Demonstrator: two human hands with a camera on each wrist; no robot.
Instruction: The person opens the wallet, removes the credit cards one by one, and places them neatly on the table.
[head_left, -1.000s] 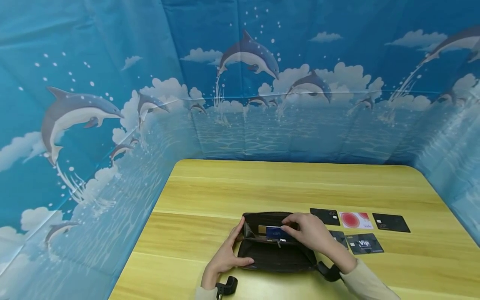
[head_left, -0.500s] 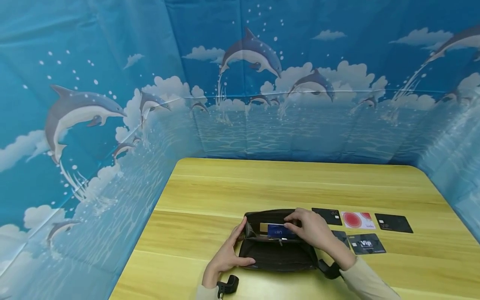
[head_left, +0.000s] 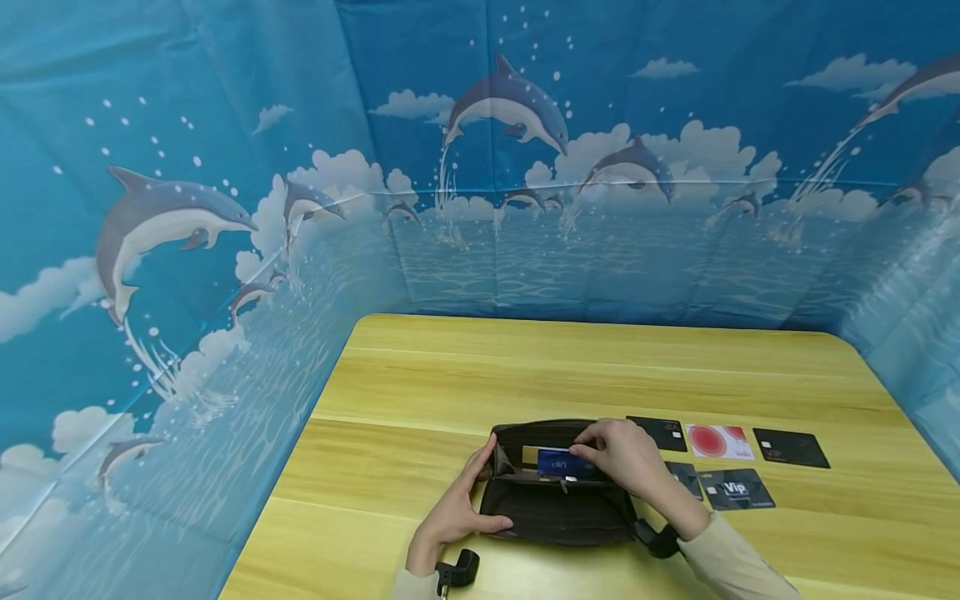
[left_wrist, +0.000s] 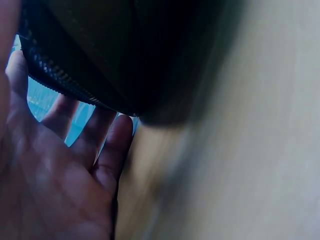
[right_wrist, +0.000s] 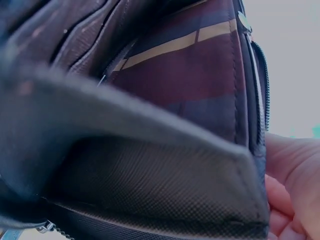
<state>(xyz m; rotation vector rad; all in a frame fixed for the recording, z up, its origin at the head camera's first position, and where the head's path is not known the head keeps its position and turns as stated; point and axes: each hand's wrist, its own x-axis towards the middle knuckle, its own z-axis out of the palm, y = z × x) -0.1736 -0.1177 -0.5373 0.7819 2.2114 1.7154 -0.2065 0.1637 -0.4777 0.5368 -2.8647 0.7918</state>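
Note:
A dark zip wallet (head_left: 558,517) lies opened wide on the table, its pockets facing up. My left hand (head_left: 453,508) holds its left end, thumb on the front flap and fingers behind the edge. In the left wrist view, the fingers (left_wrist: 117,142) reach up to the zipper edge. A blue card (head_left: 557,462) stands partly out of an inner pocket, with a gold card (head_left: 530,455) showing beside it. My right hand (head_left: 626,458) pinches the blue card at its right end. In the right wrist view, the wallet's divider (right_wrist: 175,130) hides most of the fingertips.
To the right of the wallet, a black card (head_left: 660,433), a red-and-white card (head_left: 718,442) and another black card (head_left: 791,447) form a row. In front lie a grey Vip card (head_left: 737,489) and a partly covered dark card (head_left: 686,477). A dolphin-print curtain (head_left: 487,250) surrounds the wooden table (head_left: 420,375).
My right thumb and fingers have shifted slightly along the blue card, and a little more of its face shows. My left hand keeps its hold on the wallet. The head view drifts slightly.

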